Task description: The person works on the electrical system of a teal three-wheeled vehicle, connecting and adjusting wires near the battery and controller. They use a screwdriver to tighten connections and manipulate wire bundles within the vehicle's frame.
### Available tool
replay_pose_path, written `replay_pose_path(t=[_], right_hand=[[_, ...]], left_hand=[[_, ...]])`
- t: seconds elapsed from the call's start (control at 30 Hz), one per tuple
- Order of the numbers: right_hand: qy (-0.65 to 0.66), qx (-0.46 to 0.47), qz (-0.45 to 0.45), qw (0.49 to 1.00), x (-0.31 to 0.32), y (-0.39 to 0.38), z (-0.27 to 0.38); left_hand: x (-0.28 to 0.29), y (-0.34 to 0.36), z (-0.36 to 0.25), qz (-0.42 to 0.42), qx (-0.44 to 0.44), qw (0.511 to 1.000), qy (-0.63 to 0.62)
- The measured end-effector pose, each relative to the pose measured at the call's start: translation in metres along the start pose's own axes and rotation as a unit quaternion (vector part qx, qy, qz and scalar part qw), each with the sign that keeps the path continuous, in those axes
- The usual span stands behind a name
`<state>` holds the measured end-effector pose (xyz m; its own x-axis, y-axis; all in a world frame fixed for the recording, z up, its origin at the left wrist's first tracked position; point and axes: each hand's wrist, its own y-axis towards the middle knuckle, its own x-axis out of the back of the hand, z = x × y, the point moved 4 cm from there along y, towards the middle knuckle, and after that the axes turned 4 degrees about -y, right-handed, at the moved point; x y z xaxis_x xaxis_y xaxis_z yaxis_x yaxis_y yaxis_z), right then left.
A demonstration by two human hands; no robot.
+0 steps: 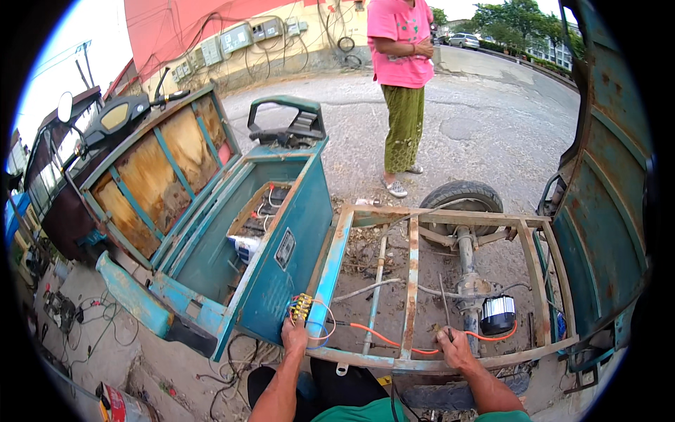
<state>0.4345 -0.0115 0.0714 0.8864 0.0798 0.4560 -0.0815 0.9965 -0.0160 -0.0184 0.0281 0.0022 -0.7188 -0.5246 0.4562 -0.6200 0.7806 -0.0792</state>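
Observation:
My left hand [294, 331] is closed at the lower end of a yellow-and-black terminal block [302, 308] with blue, red and white wires, beside the teal metal box [316, 232]. My right hand [453, 346] is pinched over the cart frame [410, 295] on a small thing I cannot make out. An orange cable [380, 330] runs past it toward a black-and-silver motor [497, 315] on the axle [467, 264].
A person in a pink top [402, 53] stands on the road beyond the frame. The box holds batteries [261, 214], with an open rusty panel [158, 179] behind. A tyre [492, 197], upright rusty body panel [608, 190], loose cables [119, 323] and a bucket [123, 404] surround me.

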Motion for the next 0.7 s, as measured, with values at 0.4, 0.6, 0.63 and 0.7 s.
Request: replay_pose_path(t=[0.4, 0.6, 0.63, 0.7], right_hand=[[0.166, 0.049, 0.048, 0.984, -0.004, -0.015, 0.021], [0.274, 0.037, 0.159, 0.948, -0.024, -0.029, 0.089], [0.294, 0.027, 0.186, 0.937, -0.031, -0.026, 0.095], [0.284, 0.003, 0.247, 0.926, -0.051, -0.011, 0.108]], left_hand=[[-0.005, 0.008, -0.005, 0.028, 0.045, 0.997, -0.055], [-0.004, 0.004, 0.007, 0.026, 0.052, 0.998, -0.031], [-0.004, 0.004, 0.006, 0.023, 0.049, 0.998, -0.029], [-0.004, 0.007, 0.000, 0.025, 0.047, 0.998, -0.033]])
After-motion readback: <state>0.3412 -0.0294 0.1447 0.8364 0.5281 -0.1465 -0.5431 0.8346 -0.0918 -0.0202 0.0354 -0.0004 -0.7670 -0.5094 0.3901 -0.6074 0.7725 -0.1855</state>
